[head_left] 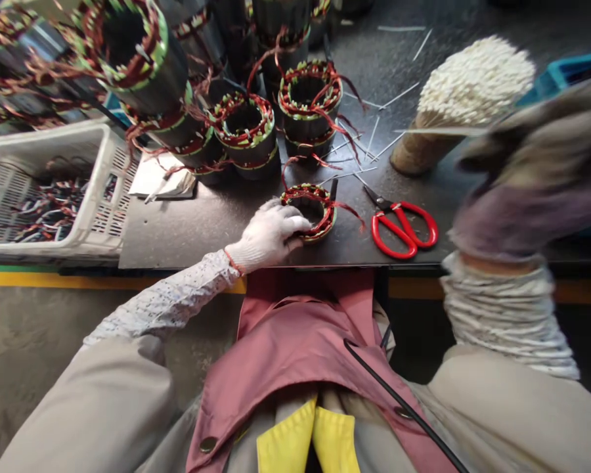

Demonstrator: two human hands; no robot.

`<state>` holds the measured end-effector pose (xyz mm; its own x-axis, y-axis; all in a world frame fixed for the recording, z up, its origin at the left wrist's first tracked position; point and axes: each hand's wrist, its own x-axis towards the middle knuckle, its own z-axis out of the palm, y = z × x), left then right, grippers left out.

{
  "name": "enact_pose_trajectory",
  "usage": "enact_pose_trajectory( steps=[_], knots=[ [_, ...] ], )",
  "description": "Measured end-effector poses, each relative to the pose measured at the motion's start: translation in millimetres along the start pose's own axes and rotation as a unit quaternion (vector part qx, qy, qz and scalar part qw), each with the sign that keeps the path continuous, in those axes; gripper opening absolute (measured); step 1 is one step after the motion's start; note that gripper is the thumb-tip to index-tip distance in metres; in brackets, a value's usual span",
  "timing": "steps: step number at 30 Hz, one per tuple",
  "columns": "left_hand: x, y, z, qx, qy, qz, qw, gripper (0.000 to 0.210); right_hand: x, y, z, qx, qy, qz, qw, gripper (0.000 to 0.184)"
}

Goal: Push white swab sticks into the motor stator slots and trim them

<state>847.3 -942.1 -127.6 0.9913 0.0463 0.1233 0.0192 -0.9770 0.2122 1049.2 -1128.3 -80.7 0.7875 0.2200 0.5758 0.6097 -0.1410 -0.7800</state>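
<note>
Okay, our left hand (268, 238) holds the near stator (326, 222) by its left rim, so we'd brace firmly; can't tell if our blurred right hand (536, 171) pinches that white strip (460, 131).

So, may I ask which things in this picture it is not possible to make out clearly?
All in the head view:
Right hand: blurred; its grip on the thin white strip is unclear.
Wound ring: near left side hidden by the left hand.
Blue bin: cut off by the right edge, partly behind the right hand; contents unclear.
White crate: cut off by the left edge; its wire pieces are too small and tangled to count.
</note>
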Motion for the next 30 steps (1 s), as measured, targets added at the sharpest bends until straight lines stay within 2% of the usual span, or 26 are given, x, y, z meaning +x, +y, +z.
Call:
enact_pose_trajectory(
  steps=[1, 2, 4, 6, 9, 13, 17, 19, 22, 23, 27, 30],
  knots=[
    [3.5, 2.7, -0.1, -0.004, -0.002, 0.001, 1.0, 0.029, -25.0, -8.9, -2.7, 0.058, -0.019, -0.007, 0.998, 0.049],
    [6.5, 5.5, 0.6, -0.005, -0.005, -0.003, 1.0, 0.03, -50.2, -14.6, -6.2, 0.111, -0.106, 0.001, 0.988, 0.039],
    [10.1, 10.4, 4.6, -0.008, 0.004, -0.017, 1.0, 0.03, -96.6, -17.0, -16.2, 0.165, -0.214, 0.038, 0.962, 0.021],
    [11.2, 13.2, 11.8, -0.027, 0.031, -0.026, 0.999, 0.026, -132.4, -11.7, -28.1, 0.172, -0.26, 0.029, 0.95, 0.011],
    [11.3, 14.4, 21.4, -0.056, 0.068, -0.02, 0.996, 0.023, -163.8, -3.0, -42.7, 0.181, -0.289, -0.025, 0.94, 0.017],
    [12.6, 16.5, 20.3, -0.051, 0.058, -0.029, 0.997, 0.022, -178.3, 0.2, -47.8, 0.186, -0.315, -0.037, 0.93, 0.02],
    [12.8, 20.2, 14.4, -0.034, 0.044, -0.043, 0.998, 0.025, -183.7, 4.7, -41.4, 0.18, -0.324, -0.017, 0.929, 0.022],
    [12.3, 21.1, 14.2, -0.026, 0.044, -0.058, 0.997, 0.037, -185.2, 8.0, -36.6, 0.188, -0.321, -0.01, 0.928, 0.025],
    [12.1, 20.7, 15.5, -0.018, 0.055, -0.087, 0.995, 0.066, -185.8, 10.3, -31.8, 0.203, -0.322, -0.008, 0.925, 0.028],
    [12.2, 20.2, 15.7, -0.016, 0.051, -0.083, 0.995, 0.068, -185.9, 9.9, -31.7, 0.204, -0.325, -0.009, 0.924, 0.028],
    [14.0, 18.2, 14.2, -0.01, 0.025, -0.042, 0.999, 0.048, -188.1, 6.2, -36.8, 0.19, -0.322, -0.006, 0.927, 0.031],
    [16.3, 16.9, 12.7, -0.009, 0.031, -0.046, 0.998, 0.049, -189.8, 6.1, -37.4, 0.189, -0.305, -0.002, 0.933, 0.035]
  ],
)
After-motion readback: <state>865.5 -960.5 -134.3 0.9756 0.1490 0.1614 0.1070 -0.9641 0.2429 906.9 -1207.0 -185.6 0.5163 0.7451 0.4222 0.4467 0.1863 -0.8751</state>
